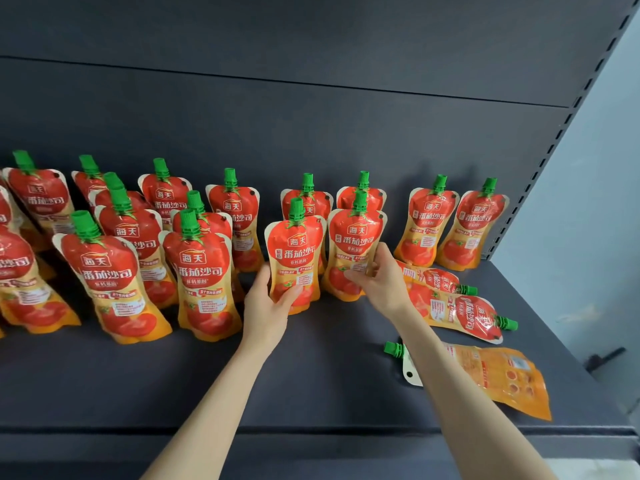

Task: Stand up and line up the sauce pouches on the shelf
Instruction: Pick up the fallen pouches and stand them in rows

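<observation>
Red and orange tomato sauce pouches with green caps stand in rows on the dark shelf (pixel 311 386). My left hand (pixel 268 306) grips the lower part of one upright pouch (pixel 296 251). My right hand (pixel 381 275) holds the neighbouring upright pouch (pixel 355 244) by its right side. Behind each of these stands another pouch. Two pouches (pixel 453 230) stand at the back right. Three pouches lie flat at the right: one (pixel 433 277) behind my right hand, one (pixel 464 315) with its cap pointing right, and one face down (pixel 498 379) near the front edge.
Several standing pouches (pixel 114 271) fill the shelf's left half, in rows running front to back. The dark back panel (pixel 311 126) rises behind them. A slotted upright (pixel 561 133) bounds the shelf at the right. Bare shelf surface lies in front of my hands.
</observation>
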A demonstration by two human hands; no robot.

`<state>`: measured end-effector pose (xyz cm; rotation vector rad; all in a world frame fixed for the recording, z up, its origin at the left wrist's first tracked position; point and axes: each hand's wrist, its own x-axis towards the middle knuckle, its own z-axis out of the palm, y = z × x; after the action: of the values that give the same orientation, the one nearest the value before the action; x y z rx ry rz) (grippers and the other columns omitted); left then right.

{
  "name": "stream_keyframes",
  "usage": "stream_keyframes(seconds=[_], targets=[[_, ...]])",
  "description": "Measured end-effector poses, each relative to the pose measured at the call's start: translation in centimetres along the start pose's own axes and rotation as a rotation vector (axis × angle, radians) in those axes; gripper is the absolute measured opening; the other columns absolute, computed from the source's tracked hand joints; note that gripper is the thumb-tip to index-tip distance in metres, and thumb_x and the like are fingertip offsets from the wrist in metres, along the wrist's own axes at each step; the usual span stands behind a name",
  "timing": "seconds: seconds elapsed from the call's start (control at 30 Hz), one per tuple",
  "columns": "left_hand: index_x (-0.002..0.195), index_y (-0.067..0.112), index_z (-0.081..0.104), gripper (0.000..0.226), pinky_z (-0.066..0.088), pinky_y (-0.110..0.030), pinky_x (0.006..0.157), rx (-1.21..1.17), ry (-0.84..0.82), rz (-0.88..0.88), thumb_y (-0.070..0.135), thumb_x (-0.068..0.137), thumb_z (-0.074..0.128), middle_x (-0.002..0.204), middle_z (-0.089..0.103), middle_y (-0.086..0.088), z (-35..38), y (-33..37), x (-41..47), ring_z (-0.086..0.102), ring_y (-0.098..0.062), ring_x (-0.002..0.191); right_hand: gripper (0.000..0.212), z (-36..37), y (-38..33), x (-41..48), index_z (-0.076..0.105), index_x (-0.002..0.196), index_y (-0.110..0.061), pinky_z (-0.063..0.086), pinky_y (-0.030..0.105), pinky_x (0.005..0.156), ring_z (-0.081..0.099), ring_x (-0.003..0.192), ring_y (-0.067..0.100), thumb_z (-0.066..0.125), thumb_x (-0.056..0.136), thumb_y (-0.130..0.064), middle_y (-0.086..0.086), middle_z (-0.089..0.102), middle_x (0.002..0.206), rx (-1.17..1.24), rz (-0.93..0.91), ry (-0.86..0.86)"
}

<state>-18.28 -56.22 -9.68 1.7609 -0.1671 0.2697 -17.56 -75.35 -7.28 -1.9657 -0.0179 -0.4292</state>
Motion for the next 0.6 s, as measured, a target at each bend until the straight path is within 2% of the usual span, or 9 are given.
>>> stream_keyframes(seconds=[0.1,0.17,0.23,0.3,0.37,0.43,0.5,0.6], targets=[[0.118,0.024,0.046,0.039,0.044,-0.01,0.079,0.001,-0.013,0.017,0.021,0.085,0.065,0.107,0.057,0.015,-0.08,-0.18,-0.14,0.056,0.005,0.097,0.043,-0.1,0.18,-0.01,0.046,0.117,-0.005,0.049,0.024,0.084,0.058,0.107,0.017,0.07,0.081,-0.008,0.005,0.06,0.117,-0.02,-0.005,0.014],[0.117,0.026,0.044,0.037,0.047,-0.009,0.077,-0.015,-0.036,0.013,0.02,0.086,0.064,0.109,0.057,0.014,-0.19,-0.31,-0.02,0.056,0.005,0.099,0.039,0.06,0.3,-0.19,0.047,0.113,-0.007,0.048,0.015,0.079,0.058,0.104,0.015,0.07,0.082,-0.007,0.0,0.06,0.112,-0.027,-0.013,0.02],[0.12,0.025,0.044,0.039,0.047,-0.018,0.085,-0.016,-0.06,0.0,0.022,0.086,0.063,0.114,0.057,0.01,-0.3,-0.52,0.15,0.056,-0.002,0.104,0.038,0.32,0.33,-0.34,0.047,0.113,-0.008,0.047,0.009,0.074,0.057,0.101,0.012,0.069,0.082,-0.008,-0.004,0.06,0.109,-0.026,-0.017,0.026],[0.125,0.022,0.043,0.043,0.047,-0.026,0.09,-0.011,-0.078,-0.015,0.025,0.087,0.062,0.119,0.056,0.007,-0.32,-0.66,0.19,0.055,-0.008,0.11,0.04,0.55,0.41,-0.37,0.047,0.116,-0.007,0.047,0.009,0.075,0.058,0.103,0.012,0.069,0.083,-0.008,-0.004,0.06,0.111,-0.014,-0.016,0.021],[0.13,0.02,0.04,0.051,0.044,-0.027,0.091,0.012,-0.088,-0.027,0.023,0.086,0.064,0.121,0.054,0.007,-0.26,-0.61,0.1,0.052,-0.008,0.111,0.041,0.61,0.45,-0.43,0.046,0.119,-0.007,0.048,0.011,0.079,0.057,0.106,0.013,0.067,0.084,-0.007,-0.003,0.059,0.114,-0.009,-0.02,0.001],[0.133,0.02,0.037,0.057,0.041,-0.026,0.091,0.04,-0.084,-0.037,0.02,0.084,0.067,0.12,0.051,0.008,-0.24,-0.55,0.02,0.049,-0.007,0.11,0.043,0.54,0.48,-0.45,0.044,0.123,-0.007,0.048,0.019,0.086,0.056,0.109,0.013,0.066,0.085,-0.007,-0.002,0.058,0.118,-0.005,-0.018,-0.021],[0.133,0.02,0.038,0.056,0.042,-0.028,0.091,0.048,-0.082,-0.039,0.02,0.084,0.067,0.119,0.051,0.008,-0.27,-0.66,0.08,0.049,-0.008,0.11,0.044,0.44,0.51,-0.38,0.044,0.124,-0.007,0.048,0.026,0.09,0.055,0.111,0.013,0.065,0.086,-0.007,0.0,0.058,0.121,-0.01,-0.018,-0.031],[0.13,0.019,0.04,0.053,0.045,-0.033,0.095,0.062,-0.093,-0.054,0.022,0.084,0.066,0.121,0.055,0.005,-0.34,-0.98,0.25,0.052,-0.011,0.112,0.046,0.44,0.52,-0.29,0.043,0.126,-0.007,0.049,0.027,0.091,0.056,0.112,0.015,0.065,0.086,-0.007,0.002,0.059,0.123,-0.011,-0.015,-0.035]])
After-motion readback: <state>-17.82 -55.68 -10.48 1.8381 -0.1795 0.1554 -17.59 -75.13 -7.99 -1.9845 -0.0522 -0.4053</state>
